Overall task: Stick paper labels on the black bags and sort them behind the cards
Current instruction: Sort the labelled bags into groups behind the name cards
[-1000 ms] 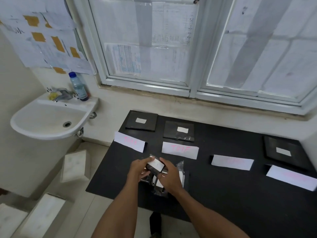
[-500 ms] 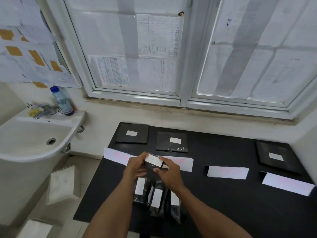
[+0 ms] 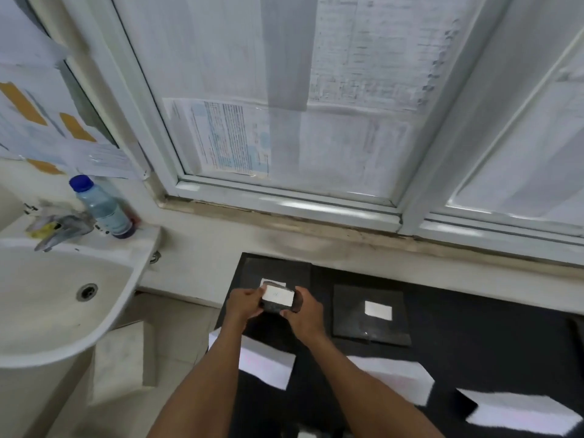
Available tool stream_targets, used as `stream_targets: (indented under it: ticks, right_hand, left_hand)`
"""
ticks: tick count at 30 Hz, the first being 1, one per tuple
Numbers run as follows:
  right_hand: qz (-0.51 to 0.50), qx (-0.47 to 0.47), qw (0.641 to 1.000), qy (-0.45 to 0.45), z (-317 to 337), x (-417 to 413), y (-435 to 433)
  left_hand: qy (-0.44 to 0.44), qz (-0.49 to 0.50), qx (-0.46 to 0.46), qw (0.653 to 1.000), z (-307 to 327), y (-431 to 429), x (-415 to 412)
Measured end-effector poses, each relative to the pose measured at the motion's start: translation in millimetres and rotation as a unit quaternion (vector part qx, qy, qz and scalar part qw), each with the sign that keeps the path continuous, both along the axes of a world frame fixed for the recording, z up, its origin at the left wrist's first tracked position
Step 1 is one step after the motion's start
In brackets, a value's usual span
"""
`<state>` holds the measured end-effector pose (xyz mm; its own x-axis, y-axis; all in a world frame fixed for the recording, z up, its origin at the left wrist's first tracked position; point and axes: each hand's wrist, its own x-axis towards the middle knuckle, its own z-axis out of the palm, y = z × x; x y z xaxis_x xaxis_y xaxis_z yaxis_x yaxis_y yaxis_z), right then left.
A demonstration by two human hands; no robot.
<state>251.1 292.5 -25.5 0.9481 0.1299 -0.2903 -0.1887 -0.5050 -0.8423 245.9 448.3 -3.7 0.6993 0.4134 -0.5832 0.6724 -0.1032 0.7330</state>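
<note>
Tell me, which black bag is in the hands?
The labelled black bag gripped between the left hand and right hand. The other two lie flat on the table: the far-left bag behind it and the middle bag to its right.

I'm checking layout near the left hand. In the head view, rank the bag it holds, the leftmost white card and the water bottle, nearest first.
1. Held bag, gripped by the left hand.
2. Leftmost white card, toward the person.
3. Water bottle, far left, on the sink.
</note>
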Motion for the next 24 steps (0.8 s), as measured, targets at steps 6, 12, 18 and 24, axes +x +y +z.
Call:
stream_targets:
  ticks: [6, 12, 18, 24]
  right_hand:
    - [-0.04, -0.031, 0.998, 0.038, -32.8, 58.9, 37.3]
    - [-0.036, -0.053, 0.997, 0.035, -36.6, 77.1, 44.0]
    - [-0.01, -0.068, 0.997, 0.027, -37.1, 60.0, 39.5]
    - [0.015, -0.089, 0.996, 0.023, -39.7, 66.1, 41.9]
  left_hand:
    - [0.01, -0.057, 0.032, 0.998, -34.2, 26.3, 59.6]
    - [0.011, -0.031, -0.038, 0.999, -45.7, 36.0, 75.7]
    - [0.008, -0.057, -0.032, 0.998, -54.4, 40.3, 62.1]
    - [-0.005, -0.017, -0.037, 0.999, -57.0, 30.8, 49.2]
